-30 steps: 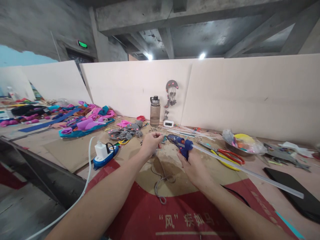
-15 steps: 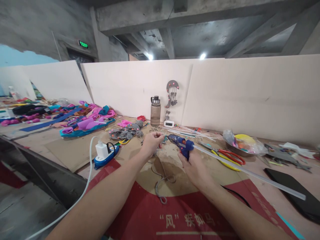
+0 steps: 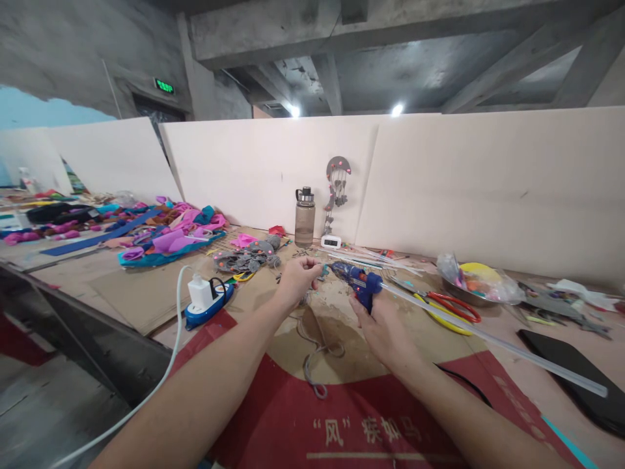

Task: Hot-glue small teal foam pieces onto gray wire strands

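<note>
Right hand [image 3: 379, 320] grips my glue gun [image 3: 360, 283]; left hand [image 3: 297, 279] pinches a small teal piece [image 3: 324, 272]. With the nozzle [image 3: 333, 267] so near, my slip could burn that hand.

Fabric [image 3: 180, 240] lies left of the bottle [image 3: 305, 221], a bowl [image 3: 469, 298] to its right, a glue gun [image 3: 361, 283] in front, rightward.

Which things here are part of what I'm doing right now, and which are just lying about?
Likely in the job:
blue glue gun, held in the right hand
glue stick, jutting from it
teal piece, seemingly pinched by the left hand
grey cord, perhaps

Lying about, it seems:
water bottle
black phone
white digital display
</note>
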### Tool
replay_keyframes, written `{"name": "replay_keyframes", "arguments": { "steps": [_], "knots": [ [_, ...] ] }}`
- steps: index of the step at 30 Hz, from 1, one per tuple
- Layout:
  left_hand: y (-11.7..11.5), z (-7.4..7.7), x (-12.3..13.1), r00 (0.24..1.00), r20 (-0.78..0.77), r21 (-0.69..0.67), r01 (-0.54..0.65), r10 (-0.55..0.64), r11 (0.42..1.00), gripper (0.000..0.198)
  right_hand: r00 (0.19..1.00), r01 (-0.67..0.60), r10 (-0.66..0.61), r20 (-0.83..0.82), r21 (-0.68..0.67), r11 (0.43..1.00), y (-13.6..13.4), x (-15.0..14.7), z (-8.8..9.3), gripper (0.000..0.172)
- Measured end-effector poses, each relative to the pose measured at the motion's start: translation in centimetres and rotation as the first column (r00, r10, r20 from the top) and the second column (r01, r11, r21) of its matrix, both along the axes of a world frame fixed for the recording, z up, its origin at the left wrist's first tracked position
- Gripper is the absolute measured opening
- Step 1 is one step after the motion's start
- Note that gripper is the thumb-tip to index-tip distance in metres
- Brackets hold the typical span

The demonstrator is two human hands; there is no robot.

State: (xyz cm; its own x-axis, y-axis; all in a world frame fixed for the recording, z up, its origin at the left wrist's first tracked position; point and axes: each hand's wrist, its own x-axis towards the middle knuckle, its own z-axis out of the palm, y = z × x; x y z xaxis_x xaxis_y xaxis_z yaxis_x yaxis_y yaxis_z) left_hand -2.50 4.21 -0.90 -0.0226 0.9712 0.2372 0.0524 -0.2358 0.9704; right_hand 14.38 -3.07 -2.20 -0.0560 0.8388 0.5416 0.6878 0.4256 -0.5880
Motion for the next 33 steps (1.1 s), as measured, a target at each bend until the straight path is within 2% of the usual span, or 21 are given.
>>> {"name": "replay_keyframes", "arguments": {
  "steps": [19,33],
  "knots": [
    [0.17,-0.07,0.06,1.0,0.008,0.015,0.002,-0.003,1.0,0.01,0.999,0.03,-0.03,0.021,0.012,0.999,-0.01,0.01,0.12,0.029],
    [-0.02,0.03,0.08,1.0,-0.024,0.02,-0.012,0.012,1.0,0.009,1.0,0.0,0.001,-0.011,0.04,0.999,-0.07,-0.27,0.08,0.028]
  ]
}}
